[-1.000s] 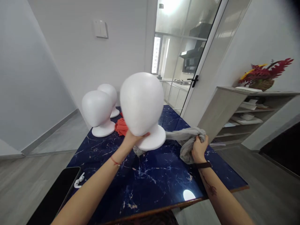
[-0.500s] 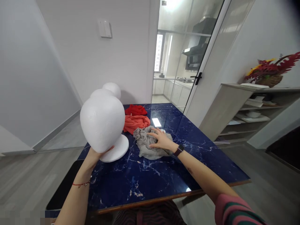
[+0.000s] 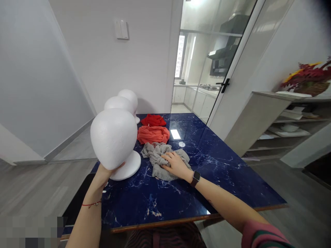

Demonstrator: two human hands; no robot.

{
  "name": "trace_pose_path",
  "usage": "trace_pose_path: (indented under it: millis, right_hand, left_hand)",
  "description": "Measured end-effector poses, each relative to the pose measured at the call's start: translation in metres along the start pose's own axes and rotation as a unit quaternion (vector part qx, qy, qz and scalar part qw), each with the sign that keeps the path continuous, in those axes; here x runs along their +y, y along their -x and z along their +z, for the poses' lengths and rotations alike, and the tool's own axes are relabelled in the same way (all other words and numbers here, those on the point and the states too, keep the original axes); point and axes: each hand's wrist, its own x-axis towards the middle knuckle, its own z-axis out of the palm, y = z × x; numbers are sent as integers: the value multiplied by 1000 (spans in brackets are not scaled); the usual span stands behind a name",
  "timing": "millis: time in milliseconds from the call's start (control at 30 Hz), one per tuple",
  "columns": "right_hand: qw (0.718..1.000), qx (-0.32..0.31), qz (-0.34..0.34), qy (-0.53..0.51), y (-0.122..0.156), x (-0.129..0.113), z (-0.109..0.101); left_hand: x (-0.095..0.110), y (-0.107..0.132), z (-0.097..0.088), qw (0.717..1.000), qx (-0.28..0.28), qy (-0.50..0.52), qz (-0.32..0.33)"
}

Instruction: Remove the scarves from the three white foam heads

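A white foam mannequin head [image 3: 113,136] stands on its round base at the left of the blue marbled table [image 3: 178,206]. Wrapped around its neck is my left hand [image 3: 107,172], closed, with most of its fingers hidden beneath the head. My right hand [image 3: 177,164] lies on a crumpled grey scarf [image 3: 165,174], fingers spread over the folds and not closed on them. Beyond the grey one are a bunched coral scarf [image 3: 153,134] and a bright red cloth [image 3: 153,120].
Two more white foam heads line up behind the nearest: a middle one [image 3: 116,102] and a far one [image 3: 129,97] by the wall. A white round spot [image 3: 182,144] shows on the tabletop. To the right are a glass door [image 3: 198,65] and a grey shelf unit [image 3: 254,117].
My right hand has come down onto the grey scarf, which looks shifted slightly and flattened. My left hand stays at the head's neck. The camera view has turned a little left.
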Motion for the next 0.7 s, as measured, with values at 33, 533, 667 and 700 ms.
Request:
trace_pose_path:
  millis: [33, 533, 667, 700]
  right_hand:
    - [1000, 4, -1, 0, 1, 0, 1]
    - [999, 27, -16, -25, 1, 4, 4]
    - [999, 27, -17, -31, 1, 4, 4]
    - [999, 28, -16, -33, 1, 4, 4]
  left_hand:
    - [1, 1, -1, 1000, -7, 1, -2]
    - [-10, 8, -8, 1000, -8, -10, -18]
    - [-9, 15, -11, 999, -26, -34, -9]
    - [-9, 17, -12, 999, -19, -40, 0]
